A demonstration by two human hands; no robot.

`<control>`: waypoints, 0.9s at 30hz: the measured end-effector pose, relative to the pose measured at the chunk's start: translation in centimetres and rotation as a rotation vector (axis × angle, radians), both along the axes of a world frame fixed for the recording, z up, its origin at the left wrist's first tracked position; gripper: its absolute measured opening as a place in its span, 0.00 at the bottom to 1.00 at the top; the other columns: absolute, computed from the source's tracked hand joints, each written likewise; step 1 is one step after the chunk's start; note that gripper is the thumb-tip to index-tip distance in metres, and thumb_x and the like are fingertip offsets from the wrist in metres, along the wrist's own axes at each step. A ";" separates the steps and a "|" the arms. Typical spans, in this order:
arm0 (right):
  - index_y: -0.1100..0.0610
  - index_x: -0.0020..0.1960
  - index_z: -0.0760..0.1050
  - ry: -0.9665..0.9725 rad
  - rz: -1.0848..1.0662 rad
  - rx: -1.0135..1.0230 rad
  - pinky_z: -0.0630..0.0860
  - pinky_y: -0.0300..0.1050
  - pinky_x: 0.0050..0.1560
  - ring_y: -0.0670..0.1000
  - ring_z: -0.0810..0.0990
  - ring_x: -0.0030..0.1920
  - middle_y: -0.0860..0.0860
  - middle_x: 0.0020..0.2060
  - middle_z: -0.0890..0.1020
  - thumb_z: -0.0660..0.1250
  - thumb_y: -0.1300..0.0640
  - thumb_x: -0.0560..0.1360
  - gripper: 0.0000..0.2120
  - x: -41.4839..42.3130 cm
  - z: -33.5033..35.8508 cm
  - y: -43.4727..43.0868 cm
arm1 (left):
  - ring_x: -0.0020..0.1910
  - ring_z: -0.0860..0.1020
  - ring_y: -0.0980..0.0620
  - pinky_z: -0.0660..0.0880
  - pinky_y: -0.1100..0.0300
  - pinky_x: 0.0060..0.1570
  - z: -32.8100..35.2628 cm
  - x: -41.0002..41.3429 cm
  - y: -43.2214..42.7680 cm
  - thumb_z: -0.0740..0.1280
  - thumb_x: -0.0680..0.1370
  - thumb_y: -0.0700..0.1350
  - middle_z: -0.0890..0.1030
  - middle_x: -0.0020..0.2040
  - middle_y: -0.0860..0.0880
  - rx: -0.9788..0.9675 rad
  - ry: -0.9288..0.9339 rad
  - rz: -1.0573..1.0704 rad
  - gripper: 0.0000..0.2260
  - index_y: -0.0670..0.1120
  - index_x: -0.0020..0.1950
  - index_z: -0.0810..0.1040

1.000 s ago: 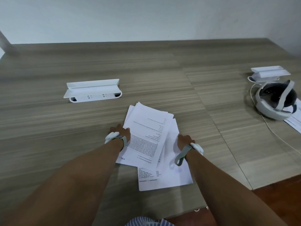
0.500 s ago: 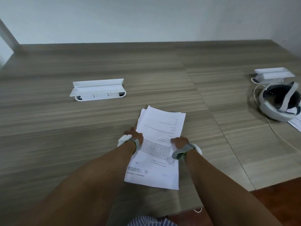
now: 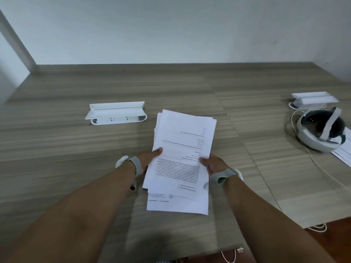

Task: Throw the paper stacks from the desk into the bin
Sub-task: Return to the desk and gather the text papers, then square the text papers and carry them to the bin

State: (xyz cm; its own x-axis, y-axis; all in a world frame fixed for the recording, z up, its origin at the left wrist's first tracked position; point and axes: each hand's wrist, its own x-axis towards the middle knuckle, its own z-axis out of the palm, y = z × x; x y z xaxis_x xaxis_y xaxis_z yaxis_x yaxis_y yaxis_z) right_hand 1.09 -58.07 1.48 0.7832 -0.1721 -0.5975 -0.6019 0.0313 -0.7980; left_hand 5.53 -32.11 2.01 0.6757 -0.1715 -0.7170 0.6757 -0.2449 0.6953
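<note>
Dim, even indoor light, soft shadows, slight blur, wide-angle bending at edges.

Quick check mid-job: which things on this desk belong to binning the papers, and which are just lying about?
Job:
- paper stack, held by left hand and right hand
- more sheets at the right edge, under the headset
- bin: not in view

Lying about:
- headset and its cable
- socket box
- second socket box
</note>
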 end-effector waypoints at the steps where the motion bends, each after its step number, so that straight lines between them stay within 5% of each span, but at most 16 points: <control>1: 0.68 0.68 0.71 -0.013 0.013 -0.012 0.70 0.61 0.67 0.66 0.75 0.65 0.66 0.65 0.75 0.65 0.65 0.77 0.20 0.4 0.4 0.2 | 0.73 0.67 0.43 0.62 0.50 0.73 0.3 0.2 -0.5 0.64 0.78 0.55 0.69 0.74 0.43 -0.023 -0.034 0.021 0.30 0.40 0.74 0.66; 5: 0.60 0.64 0.75 -0.071 0.064 -0.163 0.76 0.57 0.63 0.60 0.79 0.61 0.60 0.60 0.80 0.68 0.58 0.74 0.19 2.3 3.1 1.1 | 0.69 0.71 0.40 0.67 0.50 0.69 2.5 1.2 -2.1 0.66 0.79 0.41 0.72 0.71 0.38 -0.043 -0.263 0.191 0.22 0.35 0.71 0.69; 10: 0.67 0.61 0.77 -0.225 -0.138 0.069 0.72 0.65 0.64 0.67 0.78 0.60 0.66 0.60 0.79 0.68 0.72 0.71 0.18 5.1 6.2 1.4 | 0.63 0.77 0.37 0.71 0.42 0.66 5.3 3.0 -1.8 0.71 0.73 0.34 0.78 0.64 0.36 -0.142 -0.348 0.266 0.21 0.35 0.66 0.75; 19: 0.65 0.61 0.78 -0.332 -0.104 0.199 0.74 0.63 0.63 0.65 0.80 0.58 0.63 0.57 0.81 0.65 0.72 0.72 0.18 5.2 7.5 1.9 | 0.59 0.80 0.37 0.74 0.41 0.63 7.8 2.7 -1.4 0.74 0.69 0.33 0.81 0.60 0.36 -0.328 -0.416 0.349 0.22 0.36 0.62 0.78; 23: 0.57 0.48 0.82 -0.325 -0.070 0.226 0.80 0.46 0.38 0.55 0.85 0.41 0.54 0.43 0.86 0.71 0.67 0.69 0.10 3.7 5.7 1.9 | 0.58 0.80 0.39 0.75 0.43 0.61 6.5 1.5 -1.1 0.74 0.70 0.35 0.81 0.60 0.37 -0.299 -0.387 0.307 0.20 0.38 0.61 0.79; 27: 0.58 0.49 0.80 -0.277 -0.070 0.089 0.74 0.43 0.37 0.52 0.81 0.39 0.53 0.41 0.83 0.74 0.67 0.68 0.12 3.0 4.3 2.0 | 0.52 0.80 0.42 0.77 0.51 0.53 5.4 0.7 -1.4 0.74 0.70 0.34 0.81 0.60 0.37 -0.246 -0.366 0.255 0.19 0.38 0.61 0.79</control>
State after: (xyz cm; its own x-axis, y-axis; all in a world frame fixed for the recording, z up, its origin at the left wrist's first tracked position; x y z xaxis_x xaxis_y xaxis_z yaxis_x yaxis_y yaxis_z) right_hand 4.09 -56.12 5.75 0.9066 -0.1880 -0.3777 -0.3553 0.1425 -0.9238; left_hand 6.23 -33.47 7.42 0.9176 -0.1021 -0.3842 0.3935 0.0969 0.9142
